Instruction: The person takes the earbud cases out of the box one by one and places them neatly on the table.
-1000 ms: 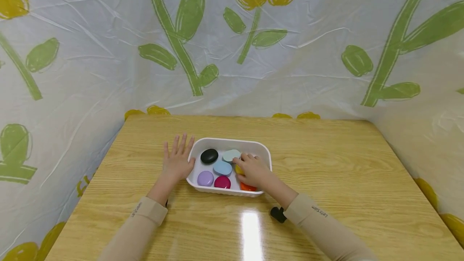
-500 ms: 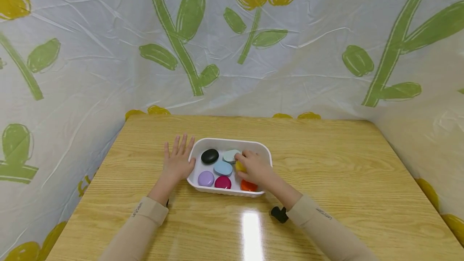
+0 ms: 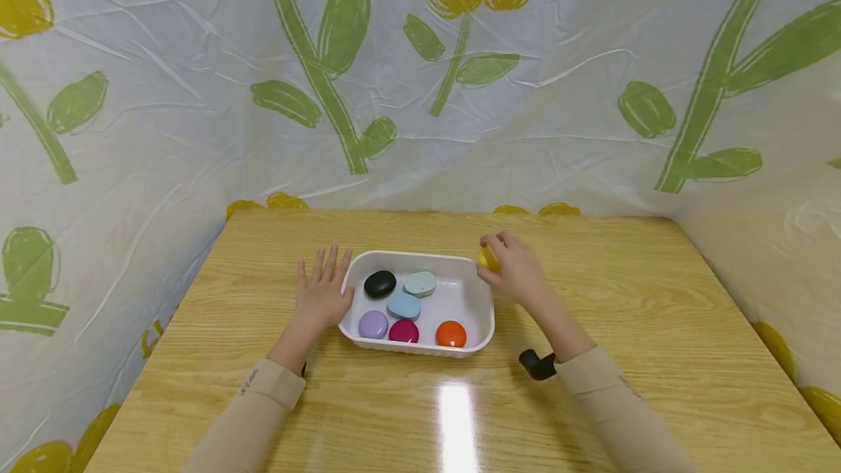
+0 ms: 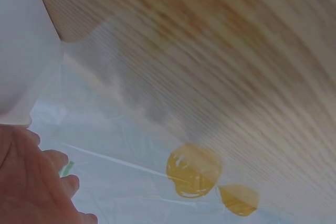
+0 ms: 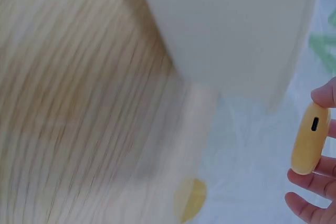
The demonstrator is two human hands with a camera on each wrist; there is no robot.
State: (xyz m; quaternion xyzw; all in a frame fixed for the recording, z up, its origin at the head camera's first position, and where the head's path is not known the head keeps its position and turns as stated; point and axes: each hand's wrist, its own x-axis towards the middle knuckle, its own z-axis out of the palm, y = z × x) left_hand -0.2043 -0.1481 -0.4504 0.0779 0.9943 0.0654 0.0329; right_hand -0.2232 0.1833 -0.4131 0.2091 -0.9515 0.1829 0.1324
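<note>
A white rectangular tub with rounded corners stands on the table. Just above its far right corner, my right hand pinches a yellow pebble-shaped device between thumb and fingers. In the right wrist view, the yellow device shows a small dark slot like a charging port on its edge. My left hand has its fingers spread straight beside the tub's left end, the thumb touching the rim. Inside lie a black pebble-shaped piece, a pale mint one and a light blue one.
Nearer the tub's front wall lie a lilac round piece, a crimson one and an orange one. A wooden table carries the tub. A flower-print sheet hangs behind and along the sides. Black wrist gear sits under my right wrist.
My right hand has gripped the yellow device in the tub, then lifted it up and right to above the far right corner. The orange piece is now fully uncovered. My left hand stays put.
</note>
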